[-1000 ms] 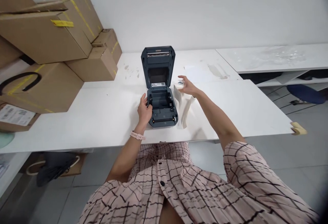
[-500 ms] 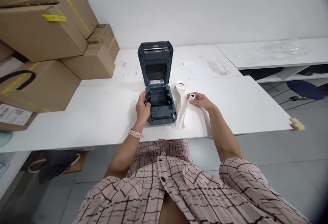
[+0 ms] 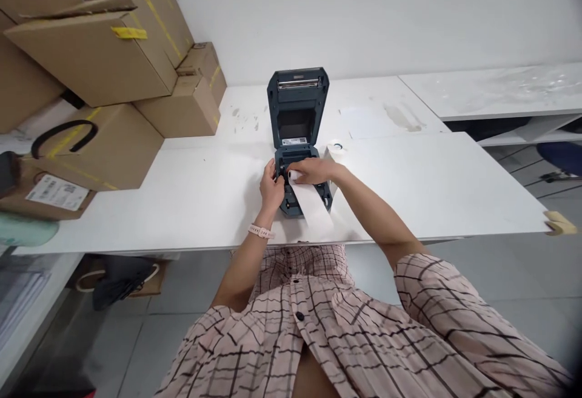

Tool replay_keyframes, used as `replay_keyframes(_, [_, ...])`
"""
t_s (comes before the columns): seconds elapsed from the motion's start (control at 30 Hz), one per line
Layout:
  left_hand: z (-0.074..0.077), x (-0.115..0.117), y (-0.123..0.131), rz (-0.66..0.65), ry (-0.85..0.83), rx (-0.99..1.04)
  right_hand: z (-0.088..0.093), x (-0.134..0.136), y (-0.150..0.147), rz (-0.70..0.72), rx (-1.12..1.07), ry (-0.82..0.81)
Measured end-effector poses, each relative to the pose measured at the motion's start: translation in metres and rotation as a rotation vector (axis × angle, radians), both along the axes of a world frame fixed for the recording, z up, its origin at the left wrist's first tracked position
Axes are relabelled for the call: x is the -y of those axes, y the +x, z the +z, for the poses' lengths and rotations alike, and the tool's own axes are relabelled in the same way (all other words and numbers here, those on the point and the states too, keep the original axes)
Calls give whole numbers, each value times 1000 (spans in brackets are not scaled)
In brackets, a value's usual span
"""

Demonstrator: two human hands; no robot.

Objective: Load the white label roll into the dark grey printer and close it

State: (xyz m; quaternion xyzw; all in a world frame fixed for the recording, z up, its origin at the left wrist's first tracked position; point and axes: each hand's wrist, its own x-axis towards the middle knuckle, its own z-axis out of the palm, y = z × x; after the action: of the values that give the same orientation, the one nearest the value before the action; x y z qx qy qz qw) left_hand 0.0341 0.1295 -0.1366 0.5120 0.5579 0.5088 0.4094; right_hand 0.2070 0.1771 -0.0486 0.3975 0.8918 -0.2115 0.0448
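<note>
Taking the label printer (image 3: 297, 143) as the clock's centre, a stack of cardboard boxes (image 3: 109, 58) sits at 10 o'clock on the white surface (image 3: 409, 198). At 9 o'clock the left hand (image 3: 271, 192) grips the printer's near-left wall, its thumb over the inner edge. The printer's lid is raised toward 12, and over its bay is a small paper roll (image 3: 294, 175), its loose strip (image 3: 313, 204) trailing toward 5. The right hand (image 3: 313, 170) grasps this roll from the 3 o'clock side; its fingertips are partly hidden. Past the right wrist, 1 second roll (image 3: 337, 154) stands at 2. The step seems to be placing the small roll in the bay; the next move calls for aligning its core between the 2 side holders.
</note>
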Motion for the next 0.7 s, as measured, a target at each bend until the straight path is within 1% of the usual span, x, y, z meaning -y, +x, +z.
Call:
replay_keyframes(0.07, [-1, 0, 1, 4, 6, 18, -14, 5, -1, -28, -35, 61])
replay_keyframes(0.13, [-1, -1, 1, -5, 3, 47, -24, 14, 4, -71, -150, 148])
replay_keyframes(0.2, [-2, -2, 1, -24, -5, 88, -31, 25, 9, -100, -287, 235])
replay_keyframes(0.27, [-3, -3, 2, -42, -12, 115, -36, 37, 13, -99, -381, 281])
replay_keyframes(0.4, [-4, -2, 1, -59, -17, 110, -42, 67, 23, -63, -456, 270])
replay_keyframes(0.53, [0, 1, 0, -78, -24, 121, -40, 93, 33, -68, -471, 247])
replay_keyframes(0.6, [1, 3, 0, -84, -31, 115, -38, 100, 38, -66, -432, 225])
replay_keyframes(0.7, [3, 4, -1, -98, -14, 94, -37, 104, 44, -1, -351, 152])
